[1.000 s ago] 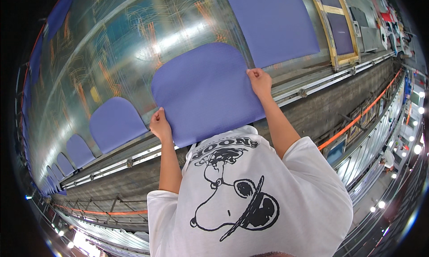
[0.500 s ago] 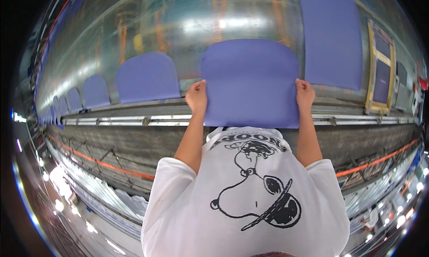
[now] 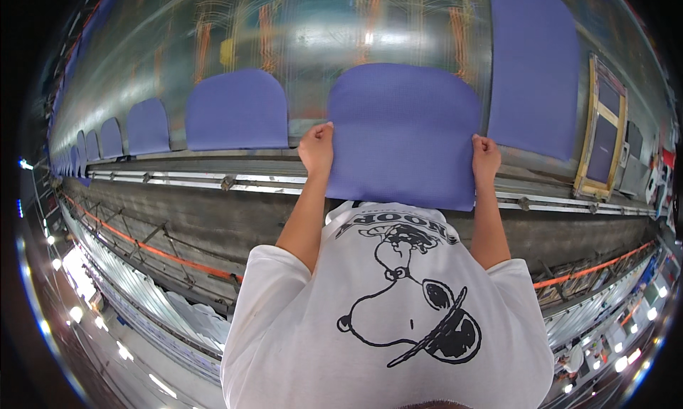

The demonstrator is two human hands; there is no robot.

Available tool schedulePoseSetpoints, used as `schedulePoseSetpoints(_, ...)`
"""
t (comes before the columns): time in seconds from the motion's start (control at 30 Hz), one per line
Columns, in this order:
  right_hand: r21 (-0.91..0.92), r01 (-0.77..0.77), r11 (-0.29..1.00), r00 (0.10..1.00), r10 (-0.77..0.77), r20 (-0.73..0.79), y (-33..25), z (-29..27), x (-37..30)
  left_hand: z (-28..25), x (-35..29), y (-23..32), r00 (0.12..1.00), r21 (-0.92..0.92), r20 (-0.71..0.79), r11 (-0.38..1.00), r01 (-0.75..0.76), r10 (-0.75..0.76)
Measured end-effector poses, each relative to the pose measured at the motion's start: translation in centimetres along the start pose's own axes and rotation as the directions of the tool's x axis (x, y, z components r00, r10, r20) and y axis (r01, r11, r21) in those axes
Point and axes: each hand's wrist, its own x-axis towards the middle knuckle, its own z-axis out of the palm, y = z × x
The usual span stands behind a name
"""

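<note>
Purple sheet (image 3: 403,135), rounded end away from shirt (image 3: 306,338), long axis unclear

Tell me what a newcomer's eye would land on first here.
Probably the purple sheet in mid-view, its upper corners rounded, held at its side edges by the left hand and the right hand. Below it, the white shirt with its large black cartoon print fills the bottom centre. At left, a row of similar purple pieces shrinks into the distance.
</note>
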Motion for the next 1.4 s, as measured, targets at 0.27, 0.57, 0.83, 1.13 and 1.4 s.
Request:
schedulePoseSetpoints(0.27, 0.030, -0.016, 0.999, 1.000, 0.017, -0.018, -1.4, 0.0, -0.6, 0.1, 0.2, -0.3, 1.000, 0.001, 0.021, 1.000, 0.011, -0.011)
schedulePoseSetpoints(0.57, 0.023, -0.037, 0.999, 0.999, 0.038, -0.024, -2.1, -0.2, -0.9, 0.1, 0.1, 0.0, 0.999, 0.004, 0.028, 1.000, 0.029, -0.029)
schedulePoseSetpoints(0.83, -0.020, -0.020, 1.000, 0.999, 0.019, -0.033, -1.2, 0.1, -0.6, 0.2, 0.1, 0.0, 1.000, -0.007, 0.010, 1.000, 0.008, -0.008)
schedulePoseSetpoints(1.13, -0.019, -0.012, 1.000, 1.000, 0.012, 0.006, -1.5, -0.2, -0.7, 0.2, 0.1, -0.2, 0.999, -0.018, 0.007, 0.999, 0.048, -0.048)
schedulePoseSetpoints(1.4, -0.003, -0.007, 1.000, 1.000, 0.007, 0.003, -1.3, -0.2, -0.6, -0.1, 0.4, 0.2, 0.998, 0.077, 0.045, 0.996, 0.039, -0.042)
